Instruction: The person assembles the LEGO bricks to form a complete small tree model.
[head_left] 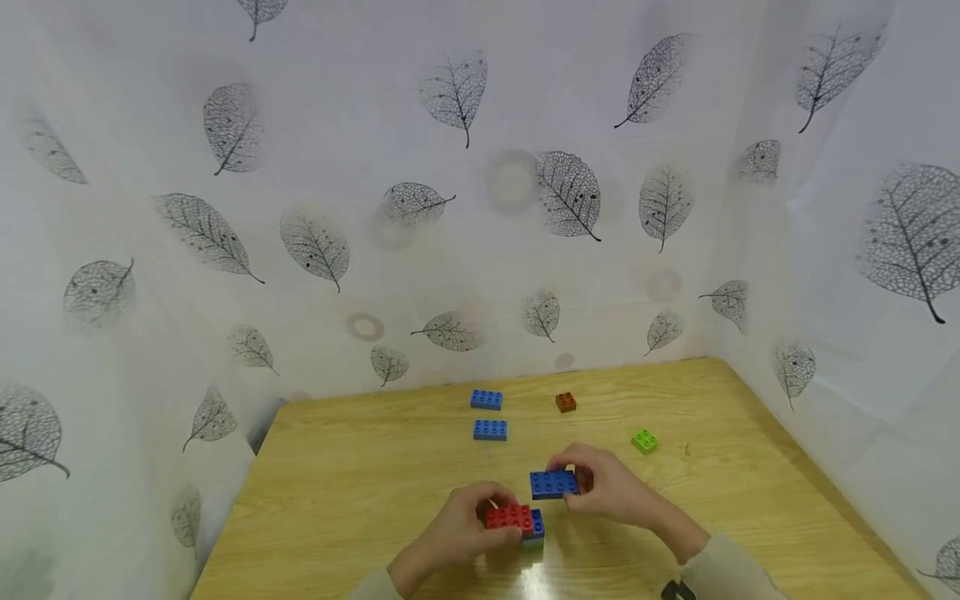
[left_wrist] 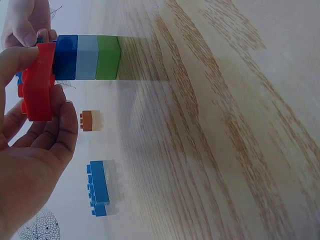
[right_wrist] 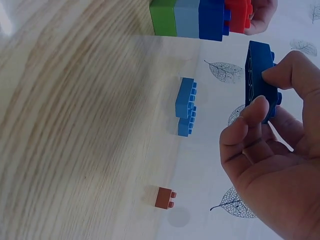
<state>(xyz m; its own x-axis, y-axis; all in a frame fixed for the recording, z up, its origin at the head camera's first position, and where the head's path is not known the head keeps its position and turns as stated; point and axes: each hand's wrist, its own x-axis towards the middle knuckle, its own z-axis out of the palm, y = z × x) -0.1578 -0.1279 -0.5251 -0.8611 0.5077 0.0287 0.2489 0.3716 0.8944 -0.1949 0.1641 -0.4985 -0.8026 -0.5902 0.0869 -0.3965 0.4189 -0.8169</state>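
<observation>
A red toy building brick [head_left: 510, 518] sits on top of a small stack, and my left hand [head_left: 467, 527] grips it between thumb and fingers. Beneath it, from top to bottom, are a dark blue brick [left_wrist: 66, 57], a light blue brick [left_wrist: 87, 57] and a green brick [left_wrist: 108, 57]. The red brick juts out past the stack toward the left hand. To the right and slightly farther back, my right hand [head_left: 613, 492] pinches another dark blue brick [head_left: 551, 485], held off the table with its studs up and apart from the stack.
Two blue bricks lie behind the hands, the nearer brick [head_left: 491, 430] in front of the farther brick [head_left: 486, 400]. A small brown brick [head_left: 566, 402] and a lime green brick [head_left: 645, 441] lie farther right on the wooden table [head_left: 360, 475]. A leaf-patterned curtain [head_left: 495, 275] surrounds the table.
</observation>
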